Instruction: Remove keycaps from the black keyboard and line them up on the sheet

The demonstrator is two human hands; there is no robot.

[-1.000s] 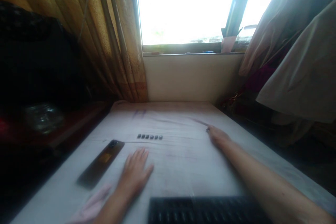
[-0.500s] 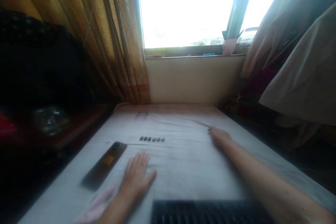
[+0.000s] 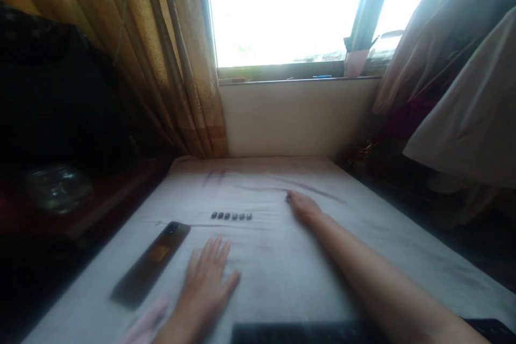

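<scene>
Lying parallel to the white cloth (image 3: 278,266)'s far edge: six small dark blocks (image 3: 234,216), rowed just beyond your spread left hand (image 3: 207,274), leftward of your right hand (image 3: 303,206), fingers bunched, contents unclear.

No legible text. Purple strokes (image 3: 208,177) on the pale cloth (image 3: 274,263), L of ctr, look roughly like an H, though at this blur it may just be pattern. Phone (image 3: 147,271), lwr L: orange patch (image 3: 162,253) on its back, nothing readable. Keyboard (image 3: 298,333), bottom edge: key legends blurred out. Small dark blocks (image 3: 227,216), mid-frame: too tiny to make out markings.
</scene>
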